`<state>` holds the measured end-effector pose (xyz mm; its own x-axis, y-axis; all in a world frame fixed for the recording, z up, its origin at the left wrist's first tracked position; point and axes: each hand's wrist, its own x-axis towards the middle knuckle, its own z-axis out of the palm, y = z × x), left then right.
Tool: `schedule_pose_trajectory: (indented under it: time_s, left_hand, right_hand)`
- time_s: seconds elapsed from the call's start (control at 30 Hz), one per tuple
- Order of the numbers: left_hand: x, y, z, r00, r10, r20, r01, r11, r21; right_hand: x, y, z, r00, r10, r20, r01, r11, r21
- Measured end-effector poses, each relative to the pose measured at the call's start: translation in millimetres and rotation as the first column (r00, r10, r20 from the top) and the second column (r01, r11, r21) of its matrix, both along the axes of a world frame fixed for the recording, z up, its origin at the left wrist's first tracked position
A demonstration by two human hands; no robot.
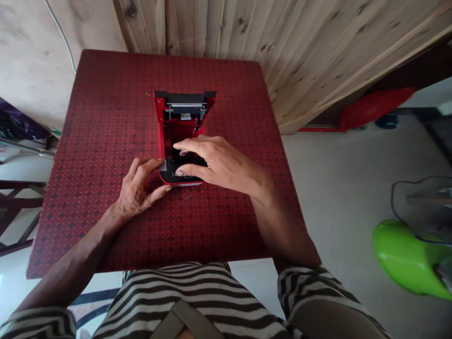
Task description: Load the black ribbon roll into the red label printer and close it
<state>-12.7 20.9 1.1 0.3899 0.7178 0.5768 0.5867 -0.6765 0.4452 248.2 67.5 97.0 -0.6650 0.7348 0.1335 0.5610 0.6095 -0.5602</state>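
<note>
A small red and black label printer (163, 141) stands on the table with its lid (185, 99) raised at the back. A dark bar and a pale tab show on the inner side of the lid. At the printer's front left corner is my left hand (136, 188), fingertips on the side edge and thumb against the front, gripping it. My right hand (222, 165) reaches in from the right over the open compartment. Its thumb and index finger are apart, and the other fingers are partly hidden. Much of the compartment's inside is covered by this hand.
The printer rests on a table with a red patterned cover (116, 113). Behind it rises a wooden plank wall (219, 28). A green plastic object (406, 259) and a dark cable are on the floor side at right. Dark wooden furniture (21, 200) stands at left.
</note>
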Motion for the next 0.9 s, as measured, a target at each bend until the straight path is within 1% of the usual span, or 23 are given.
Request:
schedule_pose_trajectory:
  time_s: [0.1, 0.2, 0.27, 0.3, 0.37, 0.4, 0.43, 0.47, 0.53, 0.6, 0.7, 0.73, 0.8, 0.9]
  left_hand:
    - [-1.9, 0.1, 11.4, 1.000, -0.004, 0.023, 0.004, 1.000, -0.020]
    - [-1.8, 9.4, 33.4, 0.998, 0.001, 0.057, 0.001, 1.000, -0.024]
    - [0.6, 26.1, 50.4, 0.996, 0.050, 0.077, -0.050, 0.999, -0.006]
    - [2.6, 37.9, 58.4, 0.993, 0.074, 0.094, -0.075, 0.997, 0.012]
    - [8.5, 65.4, 71.2, 0.994, 0.096, 0.059, -0.099, 0.994, 0.051]
    - [12.1, 79.3, 75.9, 0.995, 0.083, 0.057, -0.088, 0.992, 0.087]
    - [16.0, 91.7, 79.4, 0.995, 0.084, 0.054, -0.087, 0.995, 0.055]
    - [19.9, 101.4, 82.0, 0.997, 0.059, 0.053, -0.060, 0.998, 0.003]
    - [26.5, 110.2, 85.5, 0.998, -0.030, 0.062, 0.036, 0.995, -0.098]
    - [30.3, 103.6, 87.4, 0.996, -0.045, 0.072, 0.054, 0.991, -0.122]
    - [30.3, 76.5, 85.6, 0.995, -0.087, 0.040, 0.090, 0.993, -0.081]
    - [29.3, 66.8, 82.8, 0.993, -0.120, 0.011, 0.120, 0.990, -0.075]
    - [26.5, 50.9, 74.0, 0.990, -0.140, -0.025, 0.139, 0.989, -0.050]
    - [22.2, 39.4, 57.4, 0.988, -0.142, -0.056, 0.142, 0.990, -0.003]
  right_hand:
    - [-0.7, -2.7, -11.4, 0.997, -0.020, -0.068, 0.023, 0.999, 0.038]
    - [-1.3, -5.4, -18.8, 0.989, -0.070, -0.132, 0.086, 0.989, 0.119]
    - [-1.8, -10.5, -19.3, 0.983, -0.107, -0.146, 0.137, 0.969, 0.207]
    - [-2.3, -14.0, -18.8, 0.981, -0.126, -0.148, 0.161, 0.954, 0.252]
    - [-3.5, -22.3, -17.4, 0.978, -0.155, -0.142, 0.193, 0.929, 0.316]
    - [-4.2, -26.7, -16.9, 0.978, -0.158, -0.136, 0.195, 0.923, 0.333]
    - [-4.7, -31.2, -16.8, 0.979, -0.156, -0.130, 0.192, 0.920, 0.343]
    - [-5.1, -35.7, -17.0, 0.981, -0.151, -0.122, 0.184, 0.919, 0.349]
    - [-4.8, -44.3, -18.4, 0.986, -0.135, -0.103, 0.164, 0.913, 0.373]
    - [-3.7, -51.9, -20.7, 0.988, -0.137, -0.077, 0.157, 0.894, 0.420]
    - [-2.2, -60.2, -25.0, 0.987, -0.156, -0.042, 0.154, 0.840, 0.521]
    - [-2.2, -61.9, -26.6, 0.986, -0.163, -0.033, 0.154, 0.819, 0.553]
    - [-2.9, -63.5, -29.9, 0.984, -0.175, -0.024, 0.153, 0.777, 0.610]
    - [-4.5, -62.6, -34.5, 0.981, -0.183, -0.059, 0.177, 0.747, 0.641]
